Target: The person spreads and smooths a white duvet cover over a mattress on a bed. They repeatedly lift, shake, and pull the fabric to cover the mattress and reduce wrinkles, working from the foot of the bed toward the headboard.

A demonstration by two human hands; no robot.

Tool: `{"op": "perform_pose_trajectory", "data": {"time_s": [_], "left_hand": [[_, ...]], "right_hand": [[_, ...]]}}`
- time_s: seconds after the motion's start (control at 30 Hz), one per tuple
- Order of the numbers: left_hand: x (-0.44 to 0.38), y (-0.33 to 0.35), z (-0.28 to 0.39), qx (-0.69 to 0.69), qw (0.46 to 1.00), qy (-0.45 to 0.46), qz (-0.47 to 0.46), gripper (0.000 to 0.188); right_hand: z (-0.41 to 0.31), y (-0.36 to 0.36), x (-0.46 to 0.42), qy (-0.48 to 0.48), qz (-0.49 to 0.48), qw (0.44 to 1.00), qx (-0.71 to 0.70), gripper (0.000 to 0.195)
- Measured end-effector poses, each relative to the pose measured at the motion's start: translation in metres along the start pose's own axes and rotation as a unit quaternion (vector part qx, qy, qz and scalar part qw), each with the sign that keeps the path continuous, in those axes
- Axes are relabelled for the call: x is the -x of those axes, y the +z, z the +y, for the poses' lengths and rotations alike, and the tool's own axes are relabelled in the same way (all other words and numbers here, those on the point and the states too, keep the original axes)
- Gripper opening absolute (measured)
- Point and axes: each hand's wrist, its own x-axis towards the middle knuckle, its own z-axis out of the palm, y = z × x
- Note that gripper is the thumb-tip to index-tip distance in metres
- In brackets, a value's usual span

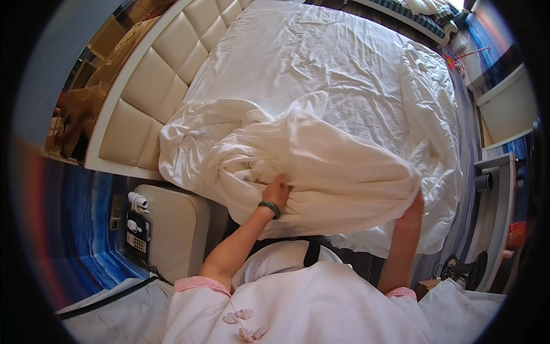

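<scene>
A cream-white cloth cover (343,172) lies bunched over the near side of the bed. My left hand (277,193), with a dark green bangle at the wrist, grips a fold of it near the middle. At the cover's right end my right hand (412,208) is partly hidden by the cloth, which spreads over its fingers; how they are closed does not show. Beneath and beyond the cover lies a wrinkled white bed sheet (326,56). More white bedding (429,103) is heaped along the bed's right side, and another white bundle (189,137) lies by the headboard.
A padded cream headboard (159,81) borders the bed on the left. Near its lower end stands a beige bedside cabinet (172,232) with a calculator (136,243) and white cables (138,202). A fan (475,268) is at the lower right, close to a white shelf unit (498,206).
</scene>
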Motion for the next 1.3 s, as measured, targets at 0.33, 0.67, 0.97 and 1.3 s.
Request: {"op": "perform_pose_trajectory", "data": {"time_s": [0.33, 0.67, 0.97, 1.3], "left_hand": [[-0.067, -0.131, 0.234, 0.32, 0.864, 0.344, 0.181, 0.012], [-0.109, -0.178, 0.308, 0.284, 0.841, 0.363, 0.283, 0.019], [-0.05, -0.01, 0.249, 0.191, 0.903, 0.377, -0.075, 0.01], [0.067, 0.079, 0.247, 0.176, 0.87, 0.412, -0.205, 0.021]], "right_hand": [[-0.119, -0.112, -0.017, -0.22, 0.092, 0.97, 0.057, 0.038], [-0.06, -0.273, -0.054, -0.049, 0.129, 0.978, -0.156, 0.041], [0.069, -0.259, -0.041, 0.045, 0.078, 0.965, 0.245, 0.065], [0.042, -0.087, -0.003, -0.016, -0.211, 0.88, 0.426, 0.019]]}}
